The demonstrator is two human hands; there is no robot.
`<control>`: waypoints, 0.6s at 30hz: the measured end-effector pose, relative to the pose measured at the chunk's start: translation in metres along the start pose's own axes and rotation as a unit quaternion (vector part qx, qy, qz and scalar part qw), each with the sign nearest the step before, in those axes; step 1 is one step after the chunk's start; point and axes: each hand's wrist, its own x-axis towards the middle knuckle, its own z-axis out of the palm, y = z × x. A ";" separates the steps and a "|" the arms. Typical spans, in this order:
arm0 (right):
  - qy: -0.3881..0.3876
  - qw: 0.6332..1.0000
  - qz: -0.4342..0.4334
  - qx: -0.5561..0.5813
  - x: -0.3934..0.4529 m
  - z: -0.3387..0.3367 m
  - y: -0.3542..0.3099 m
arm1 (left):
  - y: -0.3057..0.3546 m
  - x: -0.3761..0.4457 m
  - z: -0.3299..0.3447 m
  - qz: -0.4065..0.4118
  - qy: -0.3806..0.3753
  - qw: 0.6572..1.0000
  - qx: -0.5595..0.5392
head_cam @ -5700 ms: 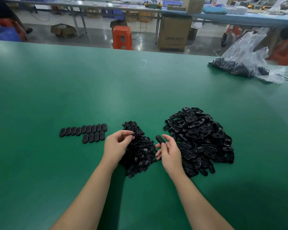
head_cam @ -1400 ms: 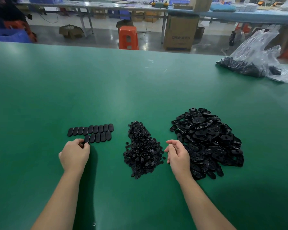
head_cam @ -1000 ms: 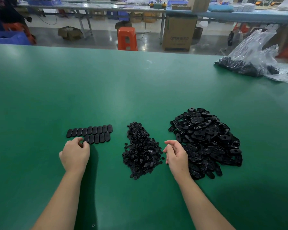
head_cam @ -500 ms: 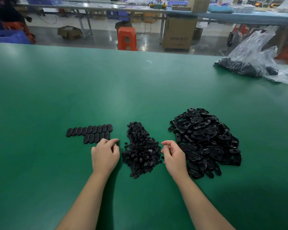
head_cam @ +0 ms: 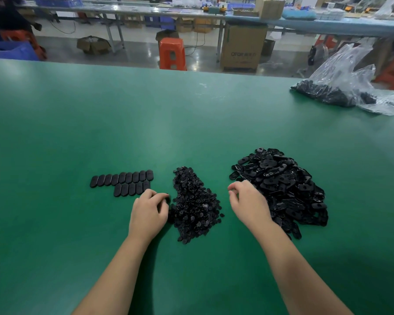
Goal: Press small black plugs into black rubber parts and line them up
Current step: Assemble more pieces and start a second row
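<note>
Though partly blurred, "OTOR"-lettered carton (head_cam: 243, 48).

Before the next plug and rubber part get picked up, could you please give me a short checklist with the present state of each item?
1. Left hand at the plug pile: ok, fingertips at its left edge.
2. Plug pinched in left hand: cannot tell, fingers curl over that spot.
3. Right hand at the rubber parts pile: ok, over its left edge.
4. Rubber part held in right hand: not ok, fingers loosely curled, nothing visible in them.
5. Finished rows: ok, two neat rows flat on the green table.
6. Space to extend the front row: ok, bare table at its left.
</note>
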 end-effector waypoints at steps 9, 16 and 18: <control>-0.056 0.982 0.070 -0.166 0.032 -0.010 0.015 | 0.000 0.001 -0.002 0.024 0.019 1.000 0.005; -0.039 0.984 0.072 -0.158 0.039 -0.010 0.017 | -0.001 0.002 -0.001 0.017 0.025 0.999 0.011; -0.034 0.985 0.072 -0.156 0.040 -0.010 0.017 | -0.002 0.002 0.000 0.017 0.024 1.000 0.009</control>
